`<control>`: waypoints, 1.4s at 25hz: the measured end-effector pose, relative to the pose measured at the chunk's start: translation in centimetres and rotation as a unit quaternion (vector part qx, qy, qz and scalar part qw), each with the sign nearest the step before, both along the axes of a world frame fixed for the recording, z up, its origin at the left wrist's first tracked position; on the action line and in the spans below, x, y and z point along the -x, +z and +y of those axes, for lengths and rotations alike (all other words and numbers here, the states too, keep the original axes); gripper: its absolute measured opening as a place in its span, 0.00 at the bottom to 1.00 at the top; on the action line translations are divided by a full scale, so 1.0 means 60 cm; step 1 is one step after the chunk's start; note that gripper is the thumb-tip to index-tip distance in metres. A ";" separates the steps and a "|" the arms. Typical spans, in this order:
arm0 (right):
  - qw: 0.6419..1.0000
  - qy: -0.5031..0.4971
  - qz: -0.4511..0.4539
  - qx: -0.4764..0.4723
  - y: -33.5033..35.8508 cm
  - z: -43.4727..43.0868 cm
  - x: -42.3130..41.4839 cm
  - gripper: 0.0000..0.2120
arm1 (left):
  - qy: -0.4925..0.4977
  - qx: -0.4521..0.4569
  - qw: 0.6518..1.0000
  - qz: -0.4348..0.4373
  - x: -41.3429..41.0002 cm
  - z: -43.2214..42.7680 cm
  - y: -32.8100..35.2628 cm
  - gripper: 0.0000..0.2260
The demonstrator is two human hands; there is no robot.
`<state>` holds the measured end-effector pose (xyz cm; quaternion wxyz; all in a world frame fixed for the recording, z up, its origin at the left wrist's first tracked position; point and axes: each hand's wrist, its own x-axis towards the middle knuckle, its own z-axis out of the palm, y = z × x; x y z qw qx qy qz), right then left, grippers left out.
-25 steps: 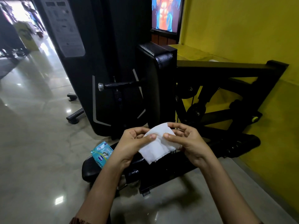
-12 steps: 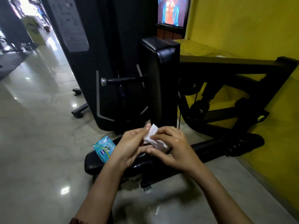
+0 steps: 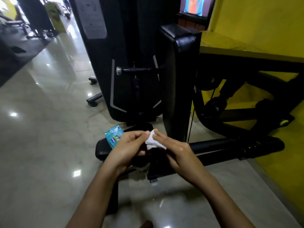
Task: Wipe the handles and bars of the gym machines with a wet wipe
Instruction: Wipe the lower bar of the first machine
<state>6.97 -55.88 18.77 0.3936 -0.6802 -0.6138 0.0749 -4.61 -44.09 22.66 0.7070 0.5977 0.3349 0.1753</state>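
A white wet wipe [image 3: 152,142], folded small, sits between both hands above the black padded seat [image 3: 102,147]. My left hand [image 3: 130,145] pinches its left edge with curled fingers. My right hand [image 3: 177,152] holds its right side, fingers laid over it. A teal pack of wipes [image 3: 113,136] lies on the seat just left of my left hand. Behind stands the black gym machine with an upright back pad [image 3: 179,66] and a black handle bar with a chrome end cap [image 3: 136,69].
A black frame bar [image 3: 246,60] and linkage run right toward the yellow wall [image 3: 263,22]. A long black roller pad [image 3: 238,145] lies low at right. Glossy tiled floor [image 3: 41,129] spreads to the left. A screen [image 3: 195,5] hangs at top.
The wipe went from an open sheet held between both hands to a small folded wad. Both hands drew closer together and the view shifted right and nearer to the machine.
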 end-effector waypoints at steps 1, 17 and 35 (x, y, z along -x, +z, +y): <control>1.000 -0.008 0.026 -0.008 -0.002 -0.003 0.005 0.24 | 0.020 -0.069 0.997 0.022 0.017 0.003 -0.009 0.08; 0.977 -0.106 -0.183 0.021 -0.085 0.066 0.119 0.29 | -0.009 -0.616 0.784 0.075 0.142 0.036 -0.150 0.23; 0.944 -0.277 -0.146 -0.106 -0.111 0.058 0.086 0.14 | 0.011 -0.689 0.723 0.038 0.139 0.049 -0.173 0.19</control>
